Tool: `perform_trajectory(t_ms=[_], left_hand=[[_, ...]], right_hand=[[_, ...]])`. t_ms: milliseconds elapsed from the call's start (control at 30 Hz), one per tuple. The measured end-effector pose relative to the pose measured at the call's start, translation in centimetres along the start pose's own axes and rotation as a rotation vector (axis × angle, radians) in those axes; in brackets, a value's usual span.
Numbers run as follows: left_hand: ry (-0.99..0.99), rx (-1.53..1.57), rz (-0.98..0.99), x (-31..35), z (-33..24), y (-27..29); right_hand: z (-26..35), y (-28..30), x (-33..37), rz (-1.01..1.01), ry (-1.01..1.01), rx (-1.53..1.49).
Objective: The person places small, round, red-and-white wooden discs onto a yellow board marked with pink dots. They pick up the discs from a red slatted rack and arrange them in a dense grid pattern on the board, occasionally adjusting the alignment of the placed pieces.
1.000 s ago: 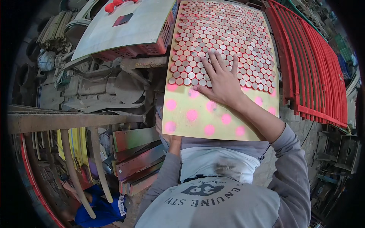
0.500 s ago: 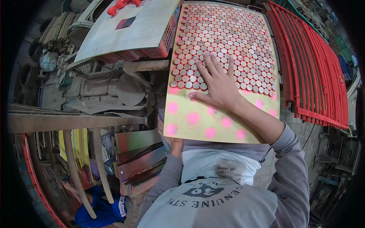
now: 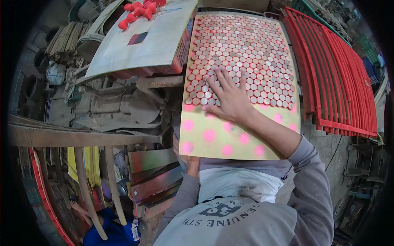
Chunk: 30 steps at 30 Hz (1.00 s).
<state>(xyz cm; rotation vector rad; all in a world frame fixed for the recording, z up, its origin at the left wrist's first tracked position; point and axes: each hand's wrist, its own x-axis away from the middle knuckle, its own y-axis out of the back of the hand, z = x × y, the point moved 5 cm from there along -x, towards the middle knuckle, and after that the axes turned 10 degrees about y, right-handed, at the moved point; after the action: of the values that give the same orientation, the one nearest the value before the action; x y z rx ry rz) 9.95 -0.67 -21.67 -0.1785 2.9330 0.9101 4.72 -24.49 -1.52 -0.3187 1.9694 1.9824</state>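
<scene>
A pale yellow board [image 3: 197,141] with pink spray spots lies in front of me. Small round pale discs with red edges [image 3: 262,61] cover most of it in tight rows, leaving the near strip bare. My right hand [image 3: 232,98] rests flat on the near rows of discs, fingers spread and thumb out to the left. Under the board's near left corner is my left hand [image 3: 188,160], closed about the edge; its fingers are largely hidden by the board.
Left of the board, a white sheet [image 3: 106,55] on a red crate [image 3: 180,53] carries several red cone-like pieces [image 3: 137,11]. A red slatted rack [image 3: 332,74] stands at the right. A wooden frame [image 3: 82,137] and a person in blue [image 3: 108,229] are at lower left.
The whole view has shifted, showing more at the top. My right hand has slid slightly left and away from me over the discs. My left hand stays at the corner.
</scene>
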Motion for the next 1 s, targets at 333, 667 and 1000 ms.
perform_trajectory(t_ms=[333, 667, 1000], left_hand=[[-0.009, 0.049, 0.045, 0.0, 1.8, -0.8], [0.214, 0.447, 0.284, -2.4, 6.0, 2.8], [0.327, 0.604, 0.02, -2.3, -1.2, 11.9]], right_hand=[[-3.8, 12.7, 5.5, 0.018, -0.132, -0.021], [-30.4, 25.0, 28.8, -0.178, -0.806, 0.511], [-38.7, 22.2, 30.6, 0.134, -0.824, 0.671]])
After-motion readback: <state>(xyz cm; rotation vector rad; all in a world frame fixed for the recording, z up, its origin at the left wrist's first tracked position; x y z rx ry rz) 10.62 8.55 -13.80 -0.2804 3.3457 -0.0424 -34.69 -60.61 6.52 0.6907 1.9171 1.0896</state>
